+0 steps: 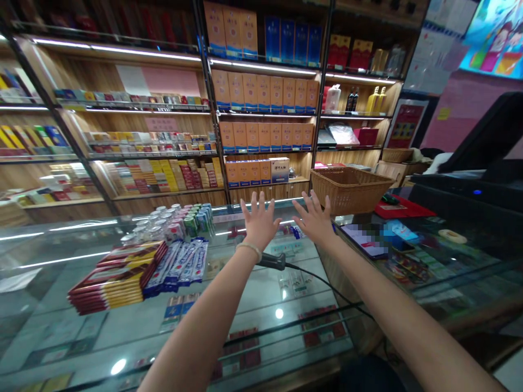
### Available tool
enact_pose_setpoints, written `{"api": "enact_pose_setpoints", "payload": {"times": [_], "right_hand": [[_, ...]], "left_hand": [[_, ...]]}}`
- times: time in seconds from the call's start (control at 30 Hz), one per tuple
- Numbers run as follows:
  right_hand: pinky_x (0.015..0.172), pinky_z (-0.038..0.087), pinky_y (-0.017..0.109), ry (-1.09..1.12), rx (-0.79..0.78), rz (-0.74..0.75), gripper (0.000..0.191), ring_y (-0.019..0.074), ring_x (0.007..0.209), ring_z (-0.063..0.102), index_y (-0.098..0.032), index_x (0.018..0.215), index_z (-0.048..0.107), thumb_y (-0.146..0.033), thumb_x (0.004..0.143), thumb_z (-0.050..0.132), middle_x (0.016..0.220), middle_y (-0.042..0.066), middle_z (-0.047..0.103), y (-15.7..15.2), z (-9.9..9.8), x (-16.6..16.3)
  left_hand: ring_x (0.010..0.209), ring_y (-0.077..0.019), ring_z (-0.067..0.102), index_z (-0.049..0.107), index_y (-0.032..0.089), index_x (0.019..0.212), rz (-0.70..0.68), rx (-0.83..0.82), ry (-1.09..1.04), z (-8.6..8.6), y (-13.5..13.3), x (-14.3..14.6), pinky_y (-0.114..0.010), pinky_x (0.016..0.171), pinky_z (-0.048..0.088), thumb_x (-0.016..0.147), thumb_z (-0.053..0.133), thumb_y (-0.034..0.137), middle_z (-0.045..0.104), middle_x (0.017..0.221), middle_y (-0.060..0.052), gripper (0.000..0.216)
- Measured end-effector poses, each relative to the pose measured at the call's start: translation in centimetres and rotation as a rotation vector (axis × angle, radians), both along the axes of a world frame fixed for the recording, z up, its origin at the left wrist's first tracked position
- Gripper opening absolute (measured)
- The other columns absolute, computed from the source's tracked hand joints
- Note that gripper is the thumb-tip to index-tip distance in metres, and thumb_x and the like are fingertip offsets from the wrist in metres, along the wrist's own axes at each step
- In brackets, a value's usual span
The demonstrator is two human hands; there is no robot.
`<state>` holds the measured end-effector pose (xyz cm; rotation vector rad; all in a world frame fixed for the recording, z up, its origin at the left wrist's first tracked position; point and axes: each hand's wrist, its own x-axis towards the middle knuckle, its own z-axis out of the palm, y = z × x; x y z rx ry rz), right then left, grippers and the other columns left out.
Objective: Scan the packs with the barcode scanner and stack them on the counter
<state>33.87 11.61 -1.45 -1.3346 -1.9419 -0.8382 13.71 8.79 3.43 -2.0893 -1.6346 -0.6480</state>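
Observation:
Both my arms reach forward over a glass counter [261, 305]. My left hand [259, 220] is raised with its fingers spread and holds nothing; a light band circles its wrist. Beside it, my right hand [314, 216] is also open with fingers apart, palm facing away. Below my left wrist lies a dark barcode scanner [273, 261] on the glass, its black cable [322, 280] trailing toward me. Neither hand touches anything.
A stack of red-and-yellow cartons [116, 275] and blue-white packs [182, 261] lie on the counter's left, with small bottles [175, 220] behind. A wicker basket [349, 188] stands at right, near a phone [365, 239] and a black register [482, 158]. Shelves of boxed goods [261, 92] fill the back wall.

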Motion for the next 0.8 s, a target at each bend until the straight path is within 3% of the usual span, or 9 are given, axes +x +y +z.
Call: {"api": "enact_pose_setpoints", "payload": {"times": [0.47,0.8], "right_hand": [[0.122,0.007,0.07,0.022,-0.083,0.07,0.051,0.0359,0.158,0.016,-0.032,0.15,0.052,-0.051,0.104,0.044,0.167,0.009,0.037,-1.5,1.6,-9.5],[0.122,0.007,0.067,0.096,0.014,0.141,0.049,0.0365,0.154,0.027,-0.031,0.146,0.058,-0.051,0.104,0.046,0.162,0.011,0.046,-3.1,1.6,-13.7]], "left_hand": [[0.16,-0.0385,0.014,0.051,0.026,0.152,0.103,0.069,0.041,0.3,-3.4,-8.6,-0.071,0.126,0.003,0.094,0.059,0.048,0.03,0.171,-0.011,0.062],[0.16,-0.0367,0.016,0.053,0.03,0.151,0.149,0.072,0.038,-0.2,-6.3,-13.0,-0.068,0.127,0.004,0.098,0.054,0.049,0.028,0.172,-0.009,0.056]]}}
